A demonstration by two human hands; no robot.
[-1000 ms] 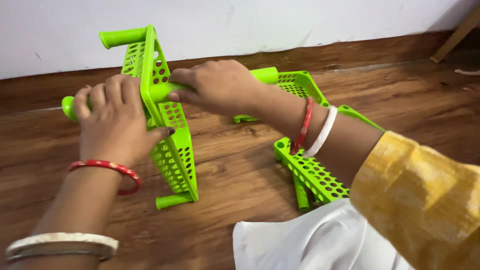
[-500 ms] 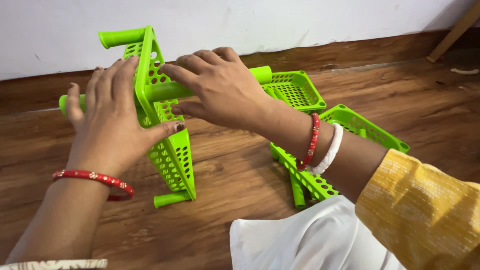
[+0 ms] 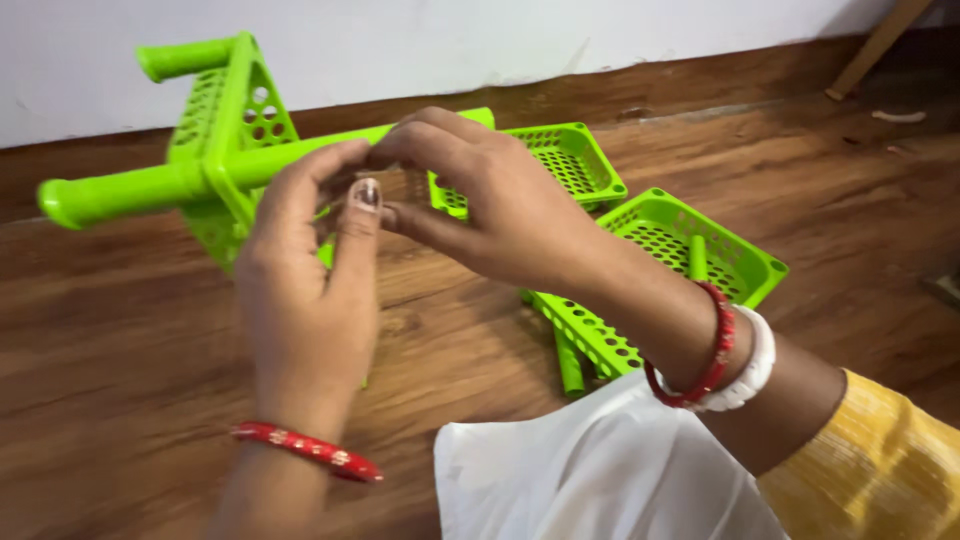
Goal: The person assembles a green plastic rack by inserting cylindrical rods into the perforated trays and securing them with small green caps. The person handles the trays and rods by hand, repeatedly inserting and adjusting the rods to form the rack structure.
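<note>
Head view, only one. Left hand and right hand both raised over the wooden floor, fingers closed round a green tube that runs through the corner of a green perforated tray held on edge near the white wall. Against a second ago: tray now tilted further up, left hand shifted off the tray face onto the tube, right hand pinching the tube's near end; the tube looks seated in its corner socket, a judgement only. Two more green trays lie flat on the floor just right of the hands, loose tubes beside them. Hidden: the grip point itself, behind both thumbs; lower tray edge behind the left hand; white cloth covers the near floor.
</note>
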